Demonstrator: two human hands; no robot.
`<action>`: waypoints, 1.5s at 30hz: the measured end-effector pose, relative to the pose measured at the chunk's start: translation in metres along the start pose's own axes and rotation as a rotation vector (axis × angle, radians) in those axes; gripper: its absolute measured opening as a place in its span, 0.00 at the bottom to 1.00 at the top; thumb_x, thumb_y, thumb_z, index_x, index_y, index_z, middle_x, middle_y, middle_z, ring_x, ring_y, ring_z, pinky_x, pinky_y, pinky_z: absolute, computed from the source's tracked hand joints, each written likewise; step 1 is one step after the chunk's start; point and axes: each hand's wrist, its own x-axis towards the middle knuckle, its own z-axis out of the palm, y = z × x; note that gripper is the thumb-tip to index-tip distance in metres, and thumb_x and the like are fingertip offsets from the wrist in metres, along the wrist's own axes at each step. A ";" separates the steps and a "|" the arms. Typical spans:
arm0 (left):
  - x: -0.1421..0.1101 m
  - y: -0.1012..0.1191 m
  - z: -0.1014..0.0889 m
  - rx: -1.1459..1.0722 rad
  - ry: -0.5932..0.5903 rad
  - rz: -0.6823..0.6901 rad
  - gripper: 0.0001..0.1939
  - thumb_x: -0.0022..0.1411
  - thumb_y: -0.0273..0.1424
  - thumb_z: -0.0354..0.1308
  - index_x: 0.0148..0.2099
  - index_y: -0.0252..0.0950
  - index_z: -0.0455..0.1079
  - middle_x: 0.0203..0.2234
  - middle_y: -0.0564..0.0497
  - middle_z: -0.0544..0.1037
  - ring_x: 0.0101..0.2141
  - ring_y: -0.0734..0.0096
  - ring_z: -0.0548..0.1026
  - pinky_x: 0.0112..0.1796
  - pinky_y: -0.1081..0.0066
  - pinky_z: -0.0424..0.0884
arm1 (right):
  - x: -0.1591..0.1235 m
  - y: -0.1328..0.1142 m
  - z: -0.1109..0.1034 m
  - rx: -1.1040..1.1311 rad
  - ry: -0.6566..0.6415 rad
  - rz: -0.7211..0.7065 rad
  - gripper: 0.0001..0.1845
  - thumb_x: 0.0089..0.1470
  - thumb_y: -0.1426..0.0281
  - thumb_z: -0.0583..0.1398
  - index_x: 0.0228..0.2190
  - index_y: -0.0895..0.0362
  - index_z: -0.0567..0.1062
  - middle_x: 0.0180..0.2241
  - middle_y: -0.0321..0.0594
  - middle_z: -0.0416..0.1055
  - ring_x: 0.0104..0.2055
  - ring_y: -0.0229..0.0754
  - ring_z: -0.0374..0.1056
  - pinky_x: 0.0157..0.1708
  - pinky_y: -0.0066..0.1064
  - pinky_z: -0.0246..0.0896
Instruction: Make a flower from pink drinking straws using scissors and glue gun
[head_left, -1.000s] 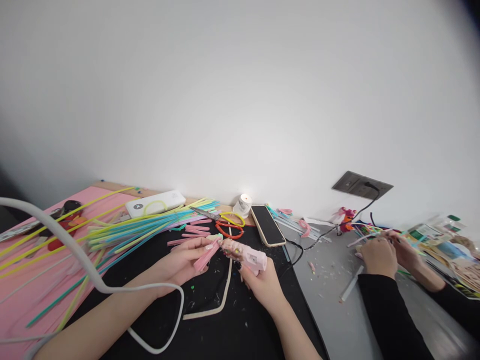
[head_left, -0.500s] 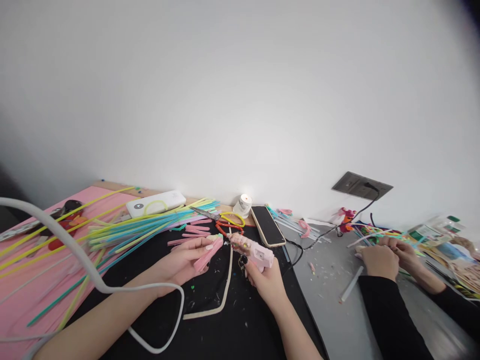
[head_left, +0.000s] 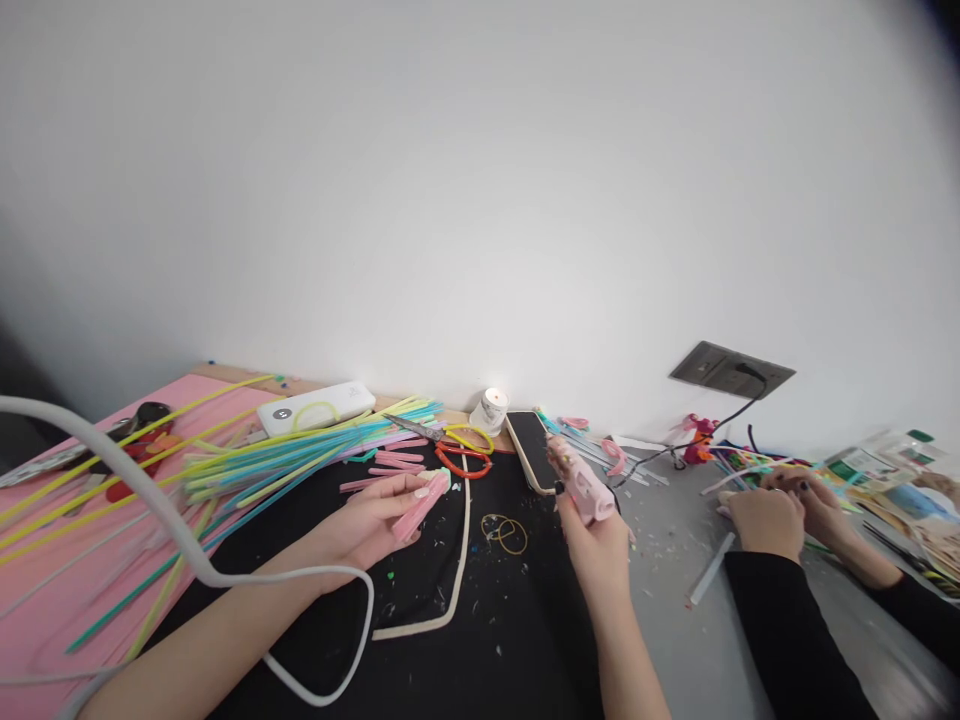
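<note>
My left hand (head_left: pixel 382 515) is closed round a bundle of pink pipe cleaners (head_left: pixel 417 512), with a pale green tip at its upper end. In my right hand (head_left: pixel 594 540) is a pink hot glue gun (head_left: pixel 582 484), its nozzle end brown and stained, held over the mat's right edge close to a phone (head_left: pixel 529 452). Between the hands, a thin yellowish loop of band (head_left: pixel 504 534) lies on the black mat (head_left: pixel 525 620). A bent cream pipe cleaner (head_left: pixel 459 570) rests there too. Scissors (head_left: pixel 442 438) with yellow and red handles lie behind my left hand.
A pile of coloured pipe cleaners (head_left: pixel 300 455) and a white power bank (head_left: pixel 319 405) sit at left. A white cable (head_left: pixel 172 510) loops across my left forearm. A lit candle (head_left: pixel 490 408) stands by the wall. A co-worker's hands (head_left: pixel 772 520) work at right, below a wall socket (head_left: pixel 727 370).
My right hand has moved right with the glue gun, away from the pink bundle, uncovering the yellowish loop on the mat. My left hand stays almost in place.
</note>
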 end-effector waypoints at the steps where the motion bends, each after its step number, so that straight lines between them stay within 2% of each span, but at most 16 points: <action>1: 0.000 0.000 0.000 0.007 -0.003 0.004 0.12 0.50 0.32 0.66 0.39 0.41 0.75 0.45 0.49 0.74 0.39 0.66 0.70 0.38 0.69 0.66 | 0.001 0.001 -0.005 -0.069 0.023 0.024 0.19 0.49 0.62 0.57 0.39 0.60 0.75 0.24 0.39 0.74 0.27 0.44 0.69 0.25 0.28 0.60; 4: 0.000 0.000 -0.001 0.036 -0.005 0.001 0.12 0.51 0.34 0.65 0.40 0.42 0.74 0.48 0.48 0.73 0.43 0.63 0.70 0.39 0.67 0.66 | 0.003 0.005 -0.019 -0.221 0.027 0.069 0.20 0.48 0.62 0.55 0.41 0.57 0.73 0.30 0.40 0.75 0.29 0.45 0.70 0.28 0.29 0.61; 9: 0.004 -0.002 -0.006 0.025 -0.042 0.002 0.12 0.53 0.33 0.65 0.42 0.43 0.74 0.48 0.50 0.72 0.41 0.67 0.71 0.39 0.69 0.67 | 0.006 0.023 -0.030 -0.349 -0.120 0.037 0.22 0.45 0.64 0.54 0.43 0.59 0.71 0.38 0.46 0.75 0.37 0.49 0.72 0.34 0.31 0.62; 15: 0.008 -0.006 -0.011 -0.011 -0.086 0.009 0.11 0.55 0.32 0.65 0.42 0.43 0.75 0.47 0.51 0.72 0.39 0.71 0.70 0.37 0.72 0.67 | 0.011 0.049 -0.035 -0.550 -0.167 0.075 0.23 0.43 0.68 0.55 0.43 0.62 0.72 0.40 0.49 0.74 0.41 0.51 0.71 0.37 0.33 0.61; 21: 0.007 -0.005 -0.010 0.034 -0.075 0.019 0.12 0.54 0.34 0.65 0.42 0.43 0.74 0.49 0.49 0.72 0.42 0.65 0.71 0.39 0.68 0.68 | 0.023 0.053 -0.044 -0.626 -0.140 0.155 0.23 0.46 0.67 0.57 0.45 0.61 0.73 0.41 0.51 0.76 0.41 0.52 0.73 0.35 0.32 0.61; 26: 0.008 -0.006 -0.011 0.033 -0.068 0.016 0.13 0.53 0.34 0.65 0.42 0.43 0.74 0.49 0.49 0.72 0.43 0.65 0.71 0.40 0.67 0.68 | 0.045 0.059 -0.040 -0.726 -0.148 0.133 0.21 0.49 0.67 0.56 0.44 0.65 0.74 0.38 0.55 0.77 0.42 0.54 0.73 0.35 0.32 0.62; 30: 0.007 -0.005 -0.010 0.038 -0.045 0.010 0.12 0.52 0.35 0.65 0.41 0.44 0.75 0.47 0.50 0.73 0.43 0.65 0.71 0.40 0.67 0.67 | 0.055 0.065 -0.034 -0.733 -0.136 0.113 0.21 0.49 0.68 0.57 0.43 0.68 0.75 0.38 0.58 0.76 0.43 0.55 0.73 0.38 0.33 0.62; 37: 0.003 -0.002 -0.004 -0.005 -0.016 -0.012 0.12 0.51 0.33 0.67 0.39 0.41 0.75 0.45 0.49 0.74 0.40 0.67 0.71 0.37 0.70 0.67 | 0.057 0.067 -0.033 -0.688 -0.092 0.143 0.25 0.51 0.68 0.56 0.47 0.71 0.72 0.43 0.62 0.74 0.47 0.57 0.70 0.42 0.36 0.62; 42: 0.004 -0.002 -0.005 0.011 -0.031 0.007 0.12 0.52 0.33 0.66 0.41 0.42 0.74 0.48 0.49 0.73 0.42 0.65 0.71 0.38 0.69 0.68 | 0.055 0.063 -0.041 -0.608 -0.043 0.205 0.24 0.49 0.65 0.56 0.46 0.66 0.72 0.40 0.56 0.76 0.42 0.54 0.73 0.38 0.35 0.64; 45: 0.004 -0.002 -0.006 0.048 -0.032 0.012 0.12 0.52 0.34 0.65 0.41 0.42 0.74 0.46 0.48 0.74 0.43 0.62 0.71 0.39 0.67 0.68 | 0.049 0.062 -0.049 -0.510 -0.082 0.196 0.22 0.45 0.67 0.57 0.43 0.63 0.72 0.38 0.50 0.77 0.37 0.49 0.75 0.35 0.32 0.65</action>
